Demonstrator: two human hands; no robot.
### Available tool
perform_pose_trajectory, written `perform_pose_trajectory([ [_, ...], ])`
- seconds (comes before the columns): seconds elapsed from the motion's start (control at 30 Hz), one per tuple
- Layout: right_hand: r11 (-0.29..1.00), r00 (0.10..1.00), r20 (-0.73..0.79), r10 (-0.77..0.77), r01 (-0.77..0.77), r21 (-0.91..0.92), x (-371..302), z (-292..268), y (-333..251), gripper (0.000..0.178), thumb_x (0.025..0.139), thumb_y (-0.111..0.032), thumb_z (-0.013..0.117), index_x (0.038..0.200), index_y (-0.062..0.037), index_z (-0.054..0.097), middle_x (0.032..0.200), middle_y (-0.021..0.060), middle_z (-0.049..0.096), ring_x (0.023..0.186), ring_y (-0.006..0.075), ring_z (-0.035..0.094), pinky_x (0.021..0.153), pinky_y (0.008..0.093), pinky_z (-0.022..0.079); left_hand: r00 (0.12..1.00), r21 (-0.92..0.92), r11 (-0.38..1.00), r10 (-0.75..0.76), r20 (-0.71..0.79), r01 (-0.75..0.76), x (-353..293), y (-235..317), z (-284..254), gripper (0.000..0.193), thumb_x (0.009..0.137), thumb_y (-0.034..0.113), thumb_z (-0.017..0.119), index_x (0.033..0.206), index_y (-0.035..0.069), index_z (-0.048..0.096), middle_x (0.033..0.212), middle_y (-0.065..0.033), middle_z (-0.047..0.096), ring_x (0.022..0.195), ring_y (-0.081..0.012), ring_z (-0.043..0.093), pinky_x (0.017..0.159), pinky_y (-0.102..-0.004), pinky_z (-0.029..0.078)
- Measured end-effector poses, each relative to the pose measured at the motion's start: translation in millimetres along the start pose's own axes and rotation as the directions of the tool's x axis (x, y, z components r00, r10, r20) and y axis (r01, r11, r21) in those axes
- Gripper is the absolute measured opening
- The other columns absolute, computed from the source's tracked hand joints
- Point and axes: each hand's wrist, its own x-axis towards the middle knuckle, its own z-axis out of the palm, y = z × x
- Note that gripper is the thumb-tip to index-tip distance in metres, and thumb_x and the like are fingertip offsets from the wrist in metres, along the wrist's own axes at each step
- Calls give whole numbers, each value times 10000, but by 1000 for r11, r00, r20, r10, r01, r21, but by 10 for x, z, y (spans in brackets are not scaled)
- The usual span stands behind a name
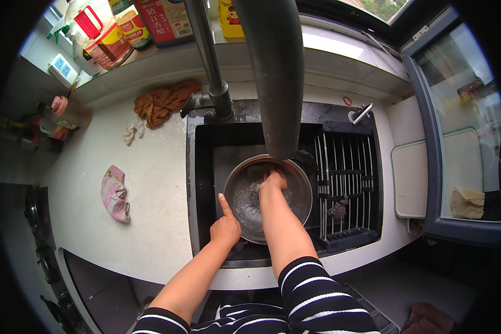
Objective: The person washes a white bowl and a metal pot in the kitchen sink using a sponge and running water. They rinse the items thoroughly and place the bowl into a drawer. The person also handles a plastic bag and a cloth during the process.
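A round metal pot (301,192) stands in the left part of the black sink (205,167), with water and foamy bubbles in it. At its lower left rim is my left hand (225,227), closed against the pot with the index finger stretched out along the outside. My right hand (275,180) reaches down inside the pot near the far wall. Its fingers are curled and partly hidden, so what they hold cannot be made out. A thick dark faucet spout (275,72) hangs over the pot and covers part of its far rim.
A dish rack (345,183) with a scouring pad (338,209) fills the sink's right side. On the left counter lie a pink cloth (115,195) and a brown rag (164,103). Bottles and a red box (164,22) line the sill. An open window (462,128) and cutting board (409,178) stand right.
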Motion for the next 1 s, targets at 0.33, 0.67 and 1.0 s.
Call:
perform_pose_trajectory([
  [0.33,673,688,650,323,316,-669,-416,-608,321,246,748,43,618,984,-11,660,844,35,652,726,119,577,660,248,466,1000,14,1000,10,-27,-10,-3,28,16,935,836,154,497,1353,-71,-248,754,-238,645,627,-363,636,582,-435,521],
  [0.67,-615,530,318,786,627,477,-298,-1097,-931,343,837,-212,487,1108,-103,667,1175,126,618,1159,295,537,1046,534,273,999,-8,999,-36,-33,35,-29,64,12,919,843,134,486,1372,-29,-247,768,-218,651,634,-348,637,588,-440,513],
  [1.0,-553,542,413,732,117,825,-209,-586,-1196,439,905,-303,406,1287,-129,534,1401,49,435,1362,251,264,1080,600,-85,998,-41,997,-69,10,69,-90,107,-104,928,802,74,487,1388,-21,-226,844,-212,666,695,-330,658,638,-415,525],
])
